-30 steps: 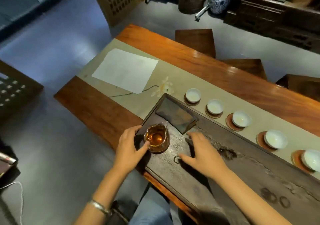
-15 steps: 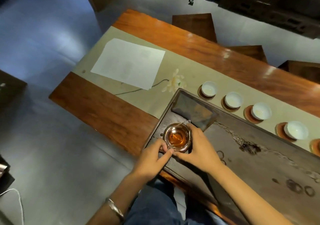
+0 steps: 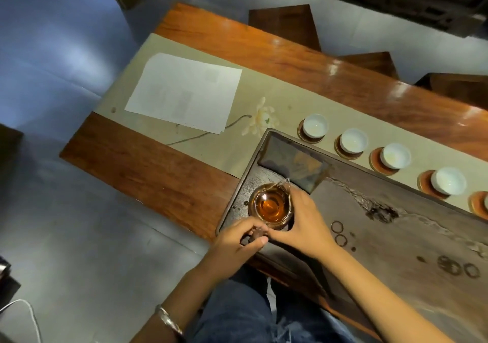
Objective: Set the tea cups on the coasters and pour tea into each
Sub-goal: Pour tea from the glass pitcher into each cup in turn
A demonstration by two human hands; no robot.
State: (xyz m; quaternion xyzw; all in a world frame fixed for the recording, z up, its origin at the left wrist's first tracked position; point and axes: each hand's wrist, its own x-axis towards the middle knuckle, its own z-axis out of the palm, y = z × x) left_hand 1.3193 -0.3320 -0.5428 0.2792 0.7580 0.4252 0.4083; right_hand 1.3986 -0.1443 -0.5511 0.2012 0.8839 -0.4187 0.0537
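A glass pitcher [image 3: 270, 205] of amber tea stands on the near-left corner of the dark tea tray [image 3: 422, 231], its spout turned toward the far side. The right hand [image 3: 303, 221] is wrapped around the pitcher's right side and clamped on it; the left hand [image 3: 237, 242] is pinched at the pitcher's near base, where a small dark part is gripped, though what that part is cannot be told. Beyond the far edge of the tray, white cups [image 3: 353, 140] are already seated on round brown coasters [image 3: 377, 164], in a row running to the right along the pale table runner [image 3: 237, 142]. All the cups in view appear empty, so the pouring is judged to be what is left. The pitcher should be lifted level and carried over the tray's far edge to a cup. It is best tipped slowly, with the spout held low over the cup's middle, so that no tea is spilled on the runner.
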